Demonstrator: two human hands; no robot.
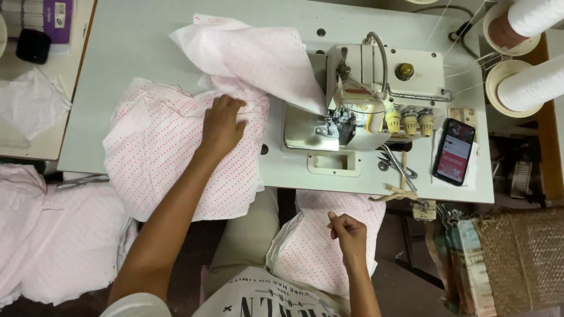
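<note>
My left grip [222,124] presses flat, fingers spread, on the pink-dotted fabric stack [176,158] left of the overlock machine [376,94], while my right grip [348,232] pinches the lap piece [311,246].

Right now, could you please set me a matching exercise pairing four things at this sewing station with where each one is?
Things:
1. left hand
2. right hand
3. phone
4. scissors

Places:
A. on the table's right end, beside the machine
B. pressing on the dotted fabric spread on the table
C. just in front of the machine, left of the phone
D. below the table edge, on the fabric piece in the lap

Pairs: 1-B, 2-D, 3-A, 4-C
</note>
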